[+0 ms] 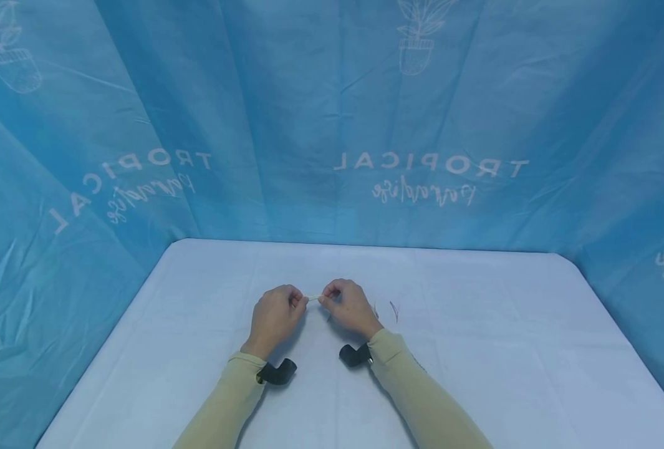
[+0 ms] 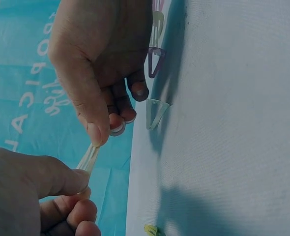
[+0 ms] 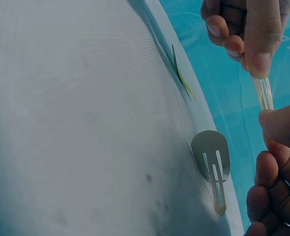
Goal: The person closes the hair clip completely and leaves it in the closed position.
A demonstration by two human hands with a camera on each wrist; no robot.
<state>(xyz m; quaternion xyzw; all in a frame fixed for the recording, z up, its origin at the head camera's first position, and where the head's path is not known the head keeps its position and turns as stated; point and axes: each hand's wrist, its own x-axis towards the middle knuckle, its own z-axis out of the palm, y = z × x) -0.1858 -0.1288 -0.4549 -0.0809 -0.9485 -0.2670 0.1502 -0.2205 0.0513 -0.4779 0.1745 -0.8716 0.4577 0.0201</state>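
At the bottom of the head view two arms in pale tan sleeves (image 1: 421,399) come up from the lower edge, each with a black wrist strap (image 1: 278,371) at the cuff. Just above them, in the lower middle of the frame, the left hand (image 1: 274,315) and the right hand (image 1: 350,305) meet over the white table (image 1: 477,349), their fingers curled inward. Between them runs a thin pale hair clip (image 1: 313,298), each end pinched between a thumb and forefinger, so it is held off the table surface. The left wrist view shows the same clip (image 2: 88,158) as a narrow translucent strip at the lower left of the frame, caught between the two thumbs. In the right wrist view it appears at the right edge as a slim forked piece (image 3: 263,93). On the table lie other clips: a beige snap clip (image 3: 213,162) at the lower right of the right wrist view and a thin green one (image 3: 182,78) above it near the table edge. A pale one (image 2: 155,113) and a purple one (image 2: 155,61) show in the upper middle of the left wrist view. Farther back, filling the upper part of the head view, hangs a blue curtain (image 1: 197,93) printed with white lettering and potted plants.
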